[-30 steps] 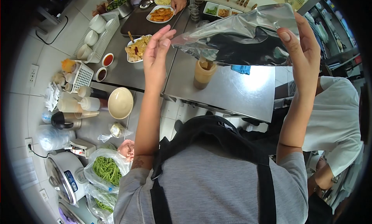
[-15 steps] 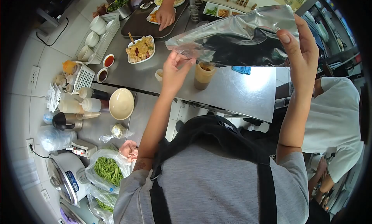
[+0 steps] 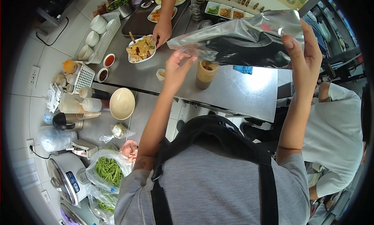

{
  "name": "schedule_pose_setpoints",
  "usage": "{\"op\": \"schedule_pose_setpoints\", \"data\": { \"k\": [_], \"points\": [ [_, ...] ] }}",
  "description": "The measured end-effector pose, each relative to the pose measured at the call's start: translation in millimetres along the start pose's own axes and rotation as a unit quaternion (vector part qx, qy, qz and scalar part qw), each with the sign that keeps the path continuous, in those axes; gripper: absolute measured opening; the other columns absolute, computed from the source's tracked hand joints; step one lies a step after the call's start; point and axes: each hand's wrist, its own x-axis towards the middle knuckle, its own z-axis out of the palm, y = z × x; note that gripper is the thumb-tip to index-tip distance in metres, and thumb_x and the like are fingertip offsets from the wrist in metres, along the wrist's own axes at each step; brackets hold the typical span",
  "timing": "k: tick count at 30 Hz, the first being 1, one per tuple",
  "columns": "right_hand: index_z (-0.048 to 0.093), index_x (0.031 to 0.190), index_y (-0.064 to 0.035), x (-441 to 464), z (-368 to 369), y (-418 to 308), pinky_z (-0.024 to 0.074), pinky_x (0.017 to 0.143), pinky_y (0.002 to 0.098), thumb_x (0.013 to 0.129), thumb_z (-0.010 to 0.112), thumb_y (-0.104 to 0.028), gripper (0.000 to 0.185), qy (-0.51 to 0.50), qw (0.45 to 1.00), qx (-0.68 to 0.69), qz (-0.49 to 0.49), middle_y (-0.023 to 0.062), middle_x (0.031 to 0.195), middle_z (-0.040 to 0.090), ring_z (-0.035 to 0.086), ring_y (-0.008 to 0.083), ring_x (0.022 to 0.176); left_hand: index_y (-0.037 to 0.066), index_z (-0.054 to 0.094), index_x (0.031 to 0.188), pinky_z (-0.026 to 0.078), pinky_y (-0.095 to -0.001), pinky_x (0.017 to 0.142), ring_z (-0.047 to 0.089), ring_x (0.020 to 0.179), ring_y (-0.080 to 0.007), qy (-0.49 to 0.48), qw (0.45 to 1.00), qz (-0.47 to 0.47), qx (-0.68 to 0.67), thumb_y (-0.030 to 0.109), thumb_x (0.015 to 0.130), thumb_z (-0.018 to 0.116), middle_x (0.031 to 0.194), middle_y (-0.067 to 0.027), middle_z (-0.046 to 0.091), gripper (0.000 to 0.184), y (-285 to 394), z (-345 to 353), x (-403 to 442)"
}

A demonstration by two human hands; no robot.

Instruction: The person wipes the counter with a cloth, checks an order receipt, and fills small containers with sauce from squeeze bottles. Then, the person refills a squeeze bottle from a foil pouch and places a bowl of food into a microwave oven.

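A shiny silver foil pouch (image 3: 241,44) is held up over the steel counter, tilted, with its narrow end to the left. My right hand (image 3: 302,51) grips the wide right end, thumb on the near face. At the lower left corner, the fingers of my left hand (image 3: 179,69) pinch the edge. Below the pouch stands a plastic tub (image 3: 205,78) of brown sauce, its top partly hidden. To the left of it, a small white cup (image 3: 160,74) sits beside my left wrist.
Another person's hand (image 3: 162,30) touches a plate of food (image 3: 141,49) at the upper left. A beige bowl (image 3: 122,104), squeeze bottles (image 3: 91,104) and bags of green beans (image 3: 108,170) line the left side. A person in a white shirt (image 3: 331,135) is at the right.
My left hand has moved right and closed on the pouch's left corner. The other person's hand has come down from the upper dishes to the plate of food. The person in white has shifted lower.
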Motion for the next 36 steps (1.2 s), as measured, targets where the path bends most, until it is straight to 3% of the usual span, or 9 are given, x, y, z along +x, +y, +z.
{"op": "schedule_pose_setpoints", "data": {
  "k": [2,17,21,33,36],
  "points": [
    [0.054,0.123,0.0024,-5.4,-0.2,2.4,0.0441,0.085,0.0217,0.087,0.066,-0.020,0.045,0.005,0.999,0.028,0.039,0.0057,0.096,0.064,0.059,0.0097,0.090,0.002,0.056,0.102,0.044,-0.0201,0.077,0.058,0.084,-0.0065,-0.009,1.000,-0.009,-0.027,0.003,0.085,0.065,0.090,-0.0025,0.065,0.020,-0.5,-2.0,1.4],
    [0.055,0.120,0.0059,2.4,-8.6,6.8,0.0443,0.084,0.0217,0.087,0.066,-0.014,0.041,0.035,0.998,-0.034,-0.047,0.0066,0.100,0.063,0.059,0.0103,0.091,0.002,0.055,0.098,0.045,-0.0196,0.076,0.059,0.084,-0.0063,-0.007,1.000,0.005,-0.008,0.002,0.084,0.066,0.089,-0.0034,0.066,0.018,9.4,1.7,0.6],
    [0.055,0.121,0.0058,0.0,5.7,4.2,0.0451,0.083,0.0215,0.084,0.067,-0.010,0.042,0.006,0.997,0.051,-0.051,0.0065,0.101,0.063,0.059,0.0104,0.092,0.000,0.056,0.097,0.046,-0.0220,0.079,0.061,0.086,-0.0086,0.020,0.999,-0.023,-0.020,0.005,0.081,0.069,0.089,-0.0060,0.067,0.021,6.6,-1.3,-0.8],
    [0.056,0.120,0.0056,0.3,-3.3,6.4,0.0452,0.082,0.0211,0.084,0.070,-0.017,0.045,0.020,0.998,0.052,-0.038,0.0060,0.099,0.064,0.059,0.0108,0.092,-0.001,0.058,0.098,0.047,-0.0232,0.080,0.062,0.087,-0.0102,0.007,0.999,-0.021,-0.038,0.006,0.082,0.068,0.093,-0.0059,0.067,0.020,10.6,0.0,-3.3],
    [0.056,0.119,0.0060,-1.8,-6.9,5.0,0.0447,0.084,0.0222,0.083,0.071,-0.018,0.046,0.055,0.998,-0.014,-0.004,0.0058,0.100,0.064,0.059,0.0114,0.093,-0.002,0.059,0.098,0.047,-0.0234,0.081,0.062,0.086,-0.0105,0.002,0.999,-0.023,-0.042,0.006,0.082,0.068,0.093,-0.0056,0.067,0.019,13.9,3.1,-1.4]
  ]
}}
